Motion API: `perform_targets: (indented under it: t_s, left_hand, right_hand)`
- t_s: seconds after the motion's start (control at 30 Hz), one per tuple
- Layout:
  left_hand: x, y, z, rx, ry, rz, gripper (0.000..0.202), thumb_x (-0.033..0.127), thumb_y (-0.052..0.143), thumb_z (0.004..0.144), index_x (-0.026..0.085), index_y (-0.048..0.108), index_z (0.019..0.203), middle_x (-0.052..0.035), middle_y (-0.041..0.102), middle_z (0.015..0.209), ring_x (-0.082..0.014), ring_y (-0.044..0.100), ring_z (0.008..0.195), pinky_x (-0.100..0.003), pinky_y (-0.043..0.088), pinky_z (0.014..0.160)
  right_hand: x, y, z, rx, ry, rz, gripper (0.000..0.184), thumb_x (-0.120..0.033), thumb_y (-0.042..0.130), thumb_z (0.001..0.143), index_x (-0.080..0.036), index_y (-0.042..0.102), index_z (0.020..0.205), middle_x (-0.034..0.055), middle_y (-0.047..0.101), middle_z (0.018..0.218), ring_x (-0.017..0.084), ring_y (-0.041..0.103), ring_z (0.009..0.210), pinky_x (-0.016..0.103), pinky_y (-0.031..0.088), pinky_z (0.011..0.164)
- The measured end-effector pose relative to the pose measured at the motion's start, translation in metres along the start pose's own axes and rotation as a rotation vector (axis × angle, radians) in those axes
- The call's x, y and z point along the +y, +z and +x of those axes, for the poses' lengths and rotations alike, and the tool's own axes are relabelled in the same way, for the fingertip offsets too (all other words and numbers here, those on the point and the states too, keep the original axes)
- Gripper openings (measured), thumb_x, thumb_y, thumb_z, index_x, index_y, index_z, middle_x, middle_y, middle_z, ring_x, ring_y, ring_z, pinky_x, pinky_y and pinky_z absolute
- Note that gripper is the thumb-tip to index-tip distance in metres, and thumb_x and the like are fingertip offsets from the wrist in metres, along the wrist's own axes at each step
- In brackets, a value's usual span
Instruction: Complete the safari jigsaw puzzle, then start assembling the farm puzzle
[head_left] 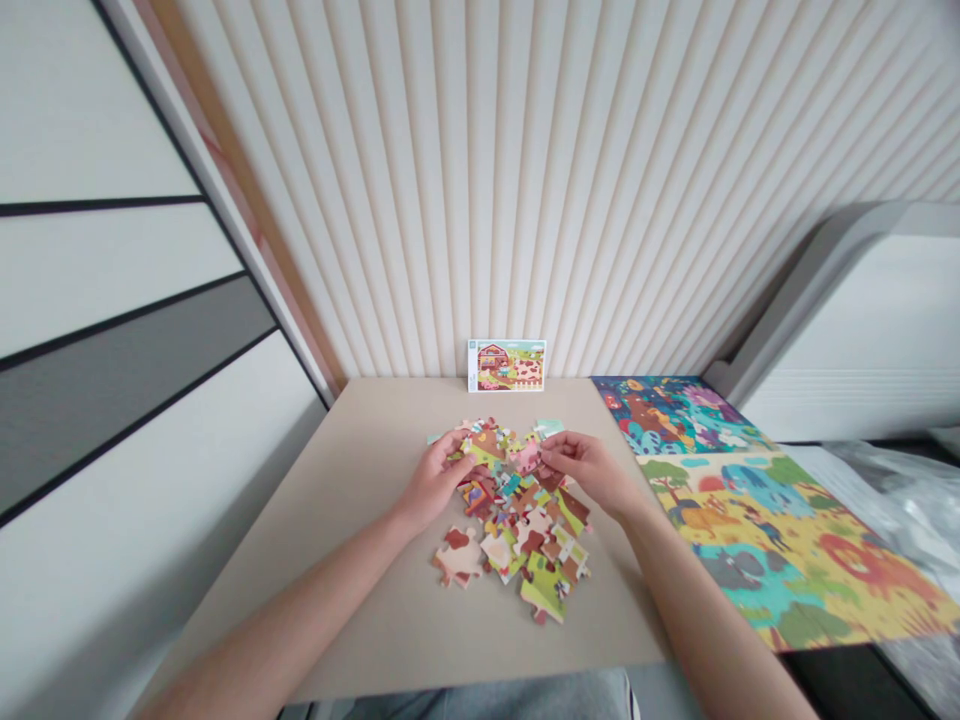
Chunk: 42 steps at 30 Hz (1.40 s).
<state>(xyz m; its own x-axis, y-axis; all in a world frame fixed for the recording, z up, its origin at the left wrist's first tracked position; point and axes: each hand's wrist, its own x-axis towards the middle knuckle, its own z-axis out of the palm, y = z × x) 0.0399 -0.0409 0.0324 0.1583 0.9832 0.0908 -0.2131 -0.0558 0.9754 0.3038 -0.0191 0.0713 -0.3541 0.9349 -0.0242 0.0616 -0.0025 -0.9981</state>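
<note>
A loose heap of jigsaw puzzle pieces lies in the middle of the table, many overlapping. At the heap's upper left, my left hand has its thumb and fingers closed on the edge of a green-and-brown puzzle piece. My right hand comes in from the other side, its thumb and forefinger pinched at a pink puzzle piece. The two hands are apart, with pieces between them. A cream piece with a reddish-brown patch lies at the near left of the heap.
A small farm picture card stands upright at the back of the beige table, against a ribbed wall. On the right lie two finished puzzles, a dark one and a yellow animal one. Clear plastic wrap lies beyond them.
</note>
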Motion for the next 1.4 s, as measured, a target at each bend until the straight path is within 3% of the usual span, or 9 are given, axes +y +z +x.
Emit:
perform_targets:
  t_s: [0.27, 0.37, 0.5, 0.7, 0.8, 0.9, 1.13, 1.27, 1.4]
  left_hand:
    - [0.001, -0.002, 0.001, 0.079, 0.045, 0.024, 0.044, 0.040, 0.070, 0.086, 0.018, 0.056, 0.122, -0.0088, 0.070, 0.114, -0.0201, 0.072, 0.086, -0.037, 0.058, 0.085]
    - [0.003, -0.001, 0.001, 0.106, 0.048, 0.030, 0.045, 0.040, 0.071, 0.085, 0.019, 0.055, 0.122, -0.0068, 0.070, 0.108, -0.0201, 0.072, 0.084, -0.037, 0.059, 0.084]
    - [0.004, -0.001, 0.000, 0.107, 0.056, 0.033, 0.044, 0.040, 0.070, 0.086, 0.019, 0.055, 0.121, -0.0065, 0.070, 0.109, -0.0202, 0.072, 0.085, -0.037, 0.059, 0.083]
    - [0.001, -0.004, 0.005, 0.196, 0.071, 0.073, 0.044, 0.039, 0.069, 0.086, 0.018, 0.055, 0.121, -0.0070, 0.070, 0.110, -0.0193, 0.072, 0.085, -0.035, 0.058, 0.083]
    - [-0.002, -0.008, 0.007, 0.228, 0.087, 0.098, 0.043, 0.039, 0.068, 0.086, 0.018, 0.056, 0.122, -0.0075, 0.070, 0.111, -0.0190, 0.072, 0.085, -0.036, 0.058, 0.084]
    - [-0.003, -0.010, 0.008, 0.245, 0.095, 0.107, 0.044, 0.040, 0.068, 0.086, 0.019, 0.056, 0.123, -0.0071, 0.070, 0.111, -0.0187, 0.072, 0.085, -0.036, 0.058, 0.084]
    - [-0.001, -0.009, 0.007, 0.239, 0.067, 0.093, 0.046, 0.041, 0.067, 0.086, 0.019, 0.055, 0.124, -0.0084, 0.069, 0.118, -0.0189, 0.072, 0.088, -0.035, 0.058, 0.086]
    - [0.001, -0.007, 0.006, 0.230, 0.052, 0.087, 0.054, 0.041, 0.069, 0.085, 0.019, 0.052, 0.131, -0.0092, 0.068, 0.120, -0.0187, 0.072, 0.086, -0.034, 0.058, 0.084]
    - [0.004, -0.006, 0.005, 0.212, 0.075, 0.091, 0.057, 0.042, 0.070, 0.084, 0.019, 0.051, 0.133, -0.0092, 0.069, 0.118, -0.0194, 0.072, 0.086, -0.033, 0.058, 0.082]
  right_hand:
    - [0.013, -0.031, 0.017, 0.495, -0.104, -0.141, 0.053, -0.064, 0.072, 0.072, -0.018, 0.068, 0.097, 0.0099, 0.076, 0.089, 0.020, 0.069, 0.069, 0.029, 0.049, 0.059]
    - [0.023, -0.045, 0.025, 0.530, -0.069, -0.286, 0.051, -0.061, 0.068, 0.077, -0.016, 0.068, 0.103, 0.0114, 0.076, 0.091, 0.022, 0.070, 0.074, 0.030, 0.049, 0.062]
    - [0.032, -0.050, 0.027, 0.583, -0.059, -0.738, 0.043, -0.049, 0.067, 0.082, -0.016, 0.070, 0.110, 0.0126, 0.074, 0.099, 0.023, 0.068, 0.081, 0.034, 0.049, 0.075]
    - [0.029, -0.005, 0.025, 0.304, -0.270, -1.016, 0.026, -0.034, 0.053, 0.096, -0.021, 0.073, 0.106, 0.0093, 0.070, 0.106, 0.023, 0.062, 0.102, 0.033, 0.043, 0.094]
    - [0.023, 0.021, 0.034, 0.162, -0.368, -1.148, 0.029, -0.038, 0.050, 0.099, -0.025, 0.069, 0.116, 0.0092, 0.066, 0.118, 0.024, 0.056, 0.113, 0.036, 0.037, 0.102]
    - [0.021, 0.032, 0.050, 0.099, -0.323, -1.205, 0.033, -0.046, 0.055, 0.095, -0.023, 0.068, 0.115, 0.0122, 0.063, 0.125, 0.026, 0.054, 0.118, 0.039, 0.036, 0.102]
    - [0.028, 0.022, 0.061, 0.176, -0.229, -0.982, 0.032, -0.042, 0.074, 0.078, -0.022, 0.066, 0.102, 0.0068, 0.070, 0.106, 0.026, 0.060, 0.105, 0.040, 0.040, 0.095]
    - [0.024, 0.022, 0.047, 0.150, -0.226, -0.637, 0.018, -0.038, 0.063, 0.088, -0.020, 0.064, 0.093, 0.0017, 0.070, 0.082, 0.017, 0.063, 0.074, 0.030, 0.046, 0.073]
    - [0.016, 0.027, 0.038, 0.139, -0.202, -0.285, 0.033, -0.051, 0.059, 0.090, -0.019, 0.064, 0.094, 0.0046, 0.073, 0.081, 0.017, 0.065, 0.071, 0.029, 0.049, 0.068]
